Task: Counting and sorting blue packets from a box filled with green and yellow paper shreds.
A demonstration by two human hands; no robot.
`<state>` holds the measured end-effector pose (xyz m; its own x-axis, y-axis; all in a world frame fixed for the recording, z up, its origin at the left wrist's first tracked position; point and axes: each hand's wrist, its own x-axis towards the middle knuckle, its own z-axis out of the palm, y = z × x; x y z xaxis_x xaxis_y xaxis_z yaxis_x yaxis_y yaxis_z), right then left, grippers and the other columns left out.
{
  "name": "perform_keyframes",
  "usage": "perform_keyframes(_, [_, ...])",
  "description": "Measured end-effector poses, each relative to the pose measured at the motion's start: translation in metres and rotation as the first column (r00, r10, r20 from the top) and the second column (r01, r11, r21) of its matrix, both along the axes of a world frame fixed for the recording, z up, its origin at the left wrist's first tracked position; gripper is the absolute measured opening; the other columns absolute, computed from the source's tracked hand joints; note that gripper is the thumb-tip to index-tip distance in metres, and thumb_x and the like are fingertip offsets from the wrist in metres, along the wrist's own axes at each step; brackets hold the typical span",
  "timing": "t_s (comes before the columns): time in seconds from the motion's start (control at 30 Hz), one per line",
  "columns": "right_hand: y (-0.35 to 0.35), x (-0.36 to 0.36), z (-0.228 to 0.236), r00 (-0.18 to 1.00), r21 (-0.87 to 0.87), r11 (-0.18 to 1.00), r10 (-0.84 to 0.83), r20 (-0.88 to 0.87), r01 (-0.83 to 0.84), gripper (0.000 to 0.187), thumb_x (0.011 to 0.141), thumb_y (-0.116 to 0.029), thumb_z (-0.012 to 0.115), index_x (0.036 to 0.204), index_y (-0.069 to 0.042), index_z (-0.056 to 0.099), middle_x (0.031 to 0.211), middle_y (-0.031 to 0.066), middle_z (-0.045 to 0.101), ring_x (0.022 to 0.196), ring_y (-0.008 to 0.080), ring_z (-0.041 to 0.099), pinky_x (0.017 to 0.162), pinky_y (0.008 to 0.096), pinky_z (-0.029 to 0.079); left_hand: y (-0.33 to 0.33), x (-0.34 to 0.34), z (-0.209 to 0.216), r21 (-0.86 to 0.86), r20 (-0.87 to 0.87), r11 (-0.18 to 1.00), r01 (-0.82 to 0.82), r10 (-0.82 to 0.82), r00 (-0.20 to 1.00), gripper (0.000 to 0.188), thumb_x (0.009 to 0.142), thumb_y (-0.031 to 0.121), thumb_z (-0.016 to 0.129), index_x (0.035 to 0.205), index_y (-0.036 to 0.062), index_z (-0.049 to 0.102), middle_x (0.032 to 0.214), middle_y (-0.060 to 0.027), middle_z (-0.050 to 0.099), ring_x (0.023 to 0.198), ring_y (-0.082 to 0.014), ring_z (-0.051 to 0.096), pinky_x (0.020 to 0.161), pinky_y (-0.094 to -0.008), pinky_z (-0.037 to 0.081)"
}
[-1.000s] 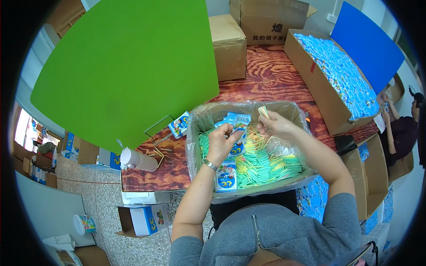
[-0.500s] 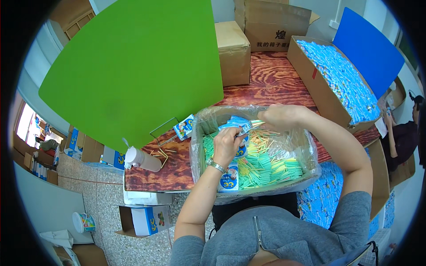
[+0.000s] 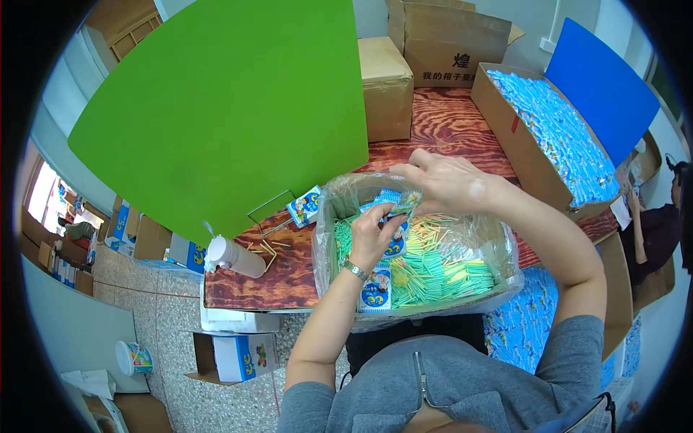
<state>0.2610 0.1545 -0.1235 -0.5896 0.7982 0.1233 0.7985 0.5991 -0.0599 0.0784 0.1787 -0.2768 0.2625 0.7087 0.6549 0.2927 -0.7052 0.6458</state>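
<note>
My left hand [image 3: 370, 236] pinches a small blue-and-white packet [image 3: 408, 205] above a lined carton [image 3: 447, 306]. Bits of yellow and green show at the packet's top. Over that top is my right hand [image 3: 451, 182], its fingers partly spread, and I see nothing gripped in it; its thumb side is partly hidden. Inside the clear plastic liner [image 3: 505, 242] lie many thin green sticks [image 3: 419, 278] and yellow sticks [image 3: 427, 231]. Another blue packet [image 3: 375, 290] lies at the carton's near left corner, and more packets [image 3: 388, 196] sit near the far side.
A pale bottle [image 3: 234, 258], a wire stand [image 3: 271, 216] and loose sticks [image 3: 273, 249] are left of the carton. A large green board [image 3: 224, 123] leans behind. Brown boxes [image 3: 386, 101] stand at the back. At right are a long box of blue packets [image 3: 498, 108] and another person [image 3: 653, 231].
My right hand has shifted left over the packet, its fingers lifting and spreading. The sticks it held now appear to be in the packet. The view has moved slightly.
</note>
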Motion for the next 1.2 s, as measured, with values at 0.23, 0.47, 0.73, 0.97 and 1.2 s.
perform_keyframes(0.23, [0.001, -0.001, -0.078, 0.878, 0.188, 0.98, 0.03, -0.478, 0.069, 0.038, 0.081, -0.014, 0.071, 0.116, -0.006, 0.057, 0.105, 0.0165, 0.064, 0.089, 0.0318, 0.065, 0.074, 0.0386, 0.053, 0.005, -0.008, -0.002, -0.446, 0.172, 0.824, 0.35, -0.305, 0.937, 0.018, 0.085, 0.011, 0.069, 0.1, 0.0002, 0.066, 0.083, -0.0008, 0.066, 0.072, -0.0054, 0.061, 0.065, -0.0221, 0.052])
perform_keyframes(0.47, [-0.002, -0.017, -0.156, 0.889, -0.029, 0.992, -0.125, -0.44, 0.125, 0.03, 0.081, -0.023, 0.071, 0.105, -0.01, 0.058, 0.093, 0.0123, 0.064, 0.08, 0.033, 0.066, 0.066, 0.0401, 0.054, 0.031, -0.021, -0.012, -0.456, 0.476, 0.86, 0.231, 0.016, 0.879, 0.037, 0.1, 0.031, 0.048, 0.109, -0.0015, 0.063, 0.096, -0.0075, 0.067, 0.082, -0.0115, 0.063, 0.075, -0.0259, 0.052])
perform_keyframes(0.73, [-0.009, -0.041, -0.165, 0.959, 0.245, 0.953, -0.11, -0.261, 0.176, 0.035, 0.08, -0.035, 0.068, 0.101, -0.01, 0.056, 0.095, 0.0133, 0.053, 0.078, 0.0306, 0.064, 0.056, 0.041, 0.054, 0.029, -0.021, -0.011, -0.435, 0.459, 0.882, 0.178, 0.047, 0.887, 0.035, 0.1, 0.03, 0.049, 0.101, -0.0012, 0.065, 0.085, -0.0056, 0.068, 0.073, -0.0092, 0.062, 0.067, -0.0236, 0.051])
perform_keyframes(0.97, [-0.032, -0.071, -0.185, 0.997, -0.261, 0.962, -0.079, 0.025, 0.082, 0.036, 0.081, -0.034, 0.069, 0.088, 0.0, 0.058, 0.085, 0.0153, 0.06, 0.071, 0.0335, 0.065, 0.058, 0.0426, 0.054, 0.028, -0.018, -0.011, -0.433, 0.463, 0.885, 0.17, 0.057, 0.885, 0.034, 0.1, 0.028, 0.05, 0.099, -0.002, 0.067, 0.081, -0.0061, 0.069, 0.072, -0.0083, 0.062, 0.066, -0.0228, 0.05])
perform_keyframes(1.2, [-0.032, -0.068, -0.193, 0.991, -0.218, 0.975, -0.058, -0.12, 0.03, 0.022, 0.082, -0.021, 0.064, 0.087, 0.0, 0.058, 0.083, 0.016, 0.061, 0.071, 0.033, 0.066, 0.057, 0.0439, 0.053, 0.025, -0.016, -0.007, -0.461, 0.452, 0.866, 0.195, 0.04, 0.891, 0.035, 0.1, 0.03, 0.049, 0.099, -0.001, 0.067, 0.083, -0.0061, 0.069, 0.072, -0.0085, 0.062, 0.067, -0.0228, 0.05])
